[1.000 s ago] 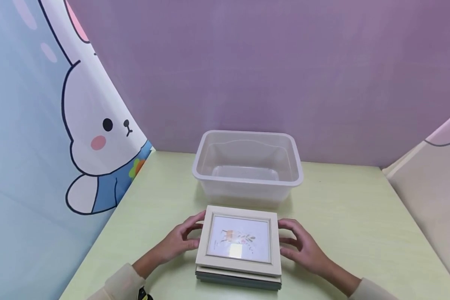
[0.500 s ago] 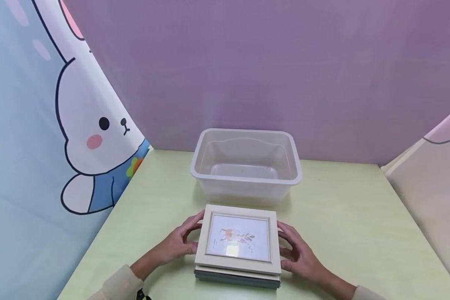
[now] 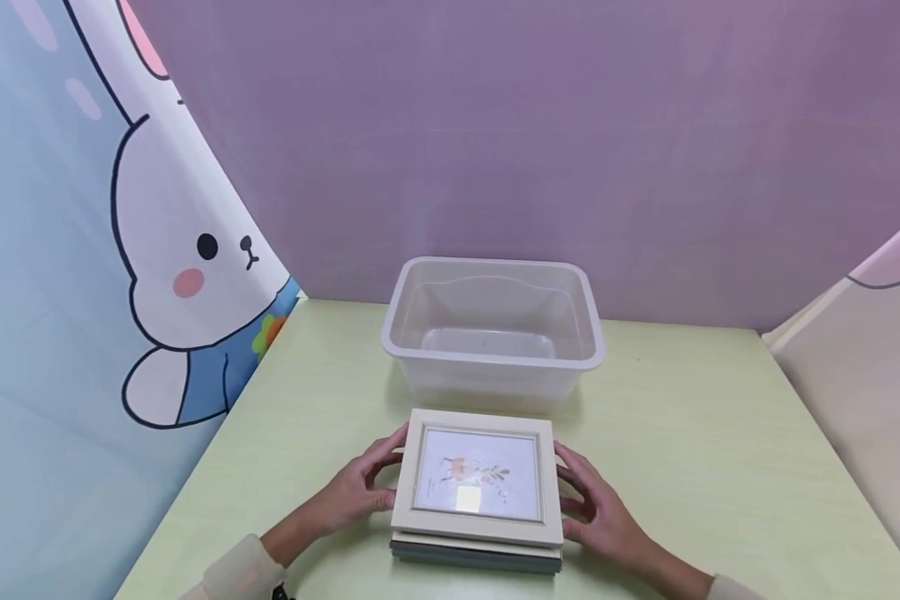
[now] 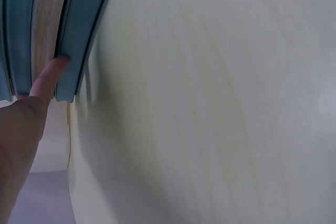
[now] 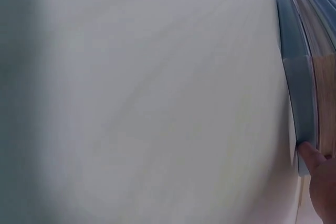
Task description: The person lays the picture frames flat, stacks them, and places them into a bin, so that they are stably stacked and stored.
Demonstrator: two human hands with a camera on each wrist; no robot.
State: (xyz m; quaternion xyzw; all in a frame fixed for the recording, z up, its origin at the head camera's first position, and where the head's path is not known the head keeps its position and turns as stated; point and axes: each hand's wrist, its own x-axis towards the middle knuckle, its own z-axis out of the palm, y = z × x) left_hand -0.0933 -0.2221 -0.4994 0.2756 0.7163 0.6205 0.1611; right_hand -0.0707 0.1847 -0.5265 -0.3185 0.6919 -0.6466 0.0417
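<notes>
A stack of several picture frames lies near the front of the table, topped by a cream picture frame point(image 3: 477, 533) with a small animal-and-leaf drawing behind glass. Below it show grey-blue edges point(image 3: 474, 557). At the stack's left side is my left hand point(image 3: 354, 490), fingers bent along the edge and thumb nearer me. My right hand point(image 3: 602, 510) grips the right side in the same way. Up close in the left wrist view, a fingertip presses the blue-grey side of the lowest frame point(image 4: 84, 30). A wood-toned layer point(image 5: 324, 98) sits between blue-grey ones in the right wrist view.
Just behind the stack stands a translucent white plastic bin point(image 3: 495, 379) with nothing inside. The pale green table point(image 3: 705, 450) reaches back to a purple wall panel point(image 3: 495, 125). A rabbit-printed curtain point(image 3: 187, 208) borders the left side.
My right hand's fingers and thumb have settled closer along the stack's right side. The head view has shifted slightly; the stack and bin stay in place.
</notes>
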